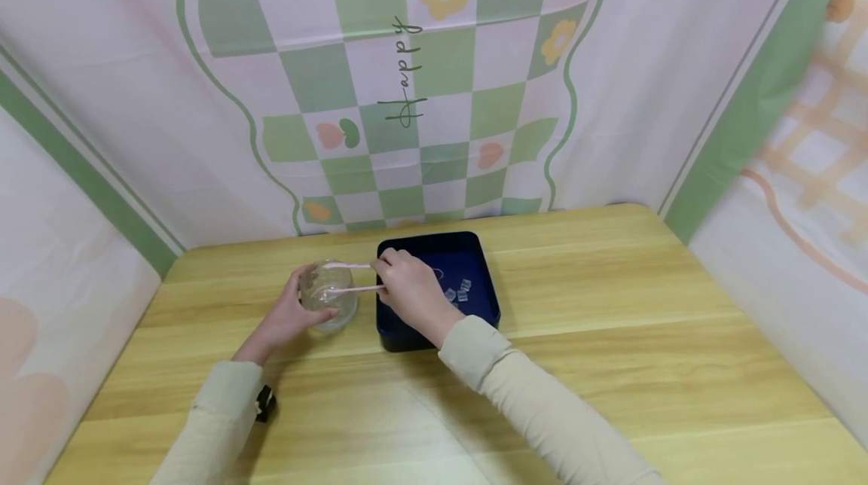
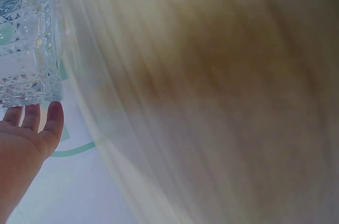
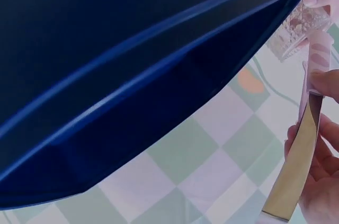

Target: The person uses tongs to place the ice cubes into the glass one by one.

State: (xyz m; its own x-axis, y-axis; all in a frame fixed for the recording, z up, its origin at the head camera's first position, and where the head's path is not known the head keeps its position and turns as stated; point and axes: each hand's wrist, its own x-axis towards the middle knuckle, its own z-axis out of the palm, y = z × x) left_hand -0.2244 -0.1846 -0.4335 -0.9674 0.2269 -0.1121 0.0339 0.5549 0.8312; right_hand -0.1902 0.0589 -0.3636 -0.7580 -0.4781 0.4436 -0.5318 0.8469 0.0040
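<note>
My left hand (image 1: 293,313) grips a clear cut-glass cup (image 1: 346,310) left of the tray, thumb across its near side. In the left wrist view, fingertips (image 2: 54,115) touch the end of the patterned glass (image 2: 32,49). My right hand (image 1: 415,291) pinches tongs (image 1: 362,288) above the tray's left edge. The tongs have pink ends and a gold-coloured metal body (image 3: 290,173). Their two arms stand apart, with the tips over or inside the cup; whether anything lies between them is unclear. Several small clear cubes (image 1: 464,291) lie in the dark blue tray (image 1: 475,259), partly hidden by my right hand.
A wooden table (image 1: 610,304) carries everything. Patterned cloth (image 1: 447,63) hangs behind it and on both sides. A small black object (image 1: 266,402) shows at the left sleeve's cuff. The tray's raised wall (image 3: 132,83) fills much of the right wrist view.
</note>
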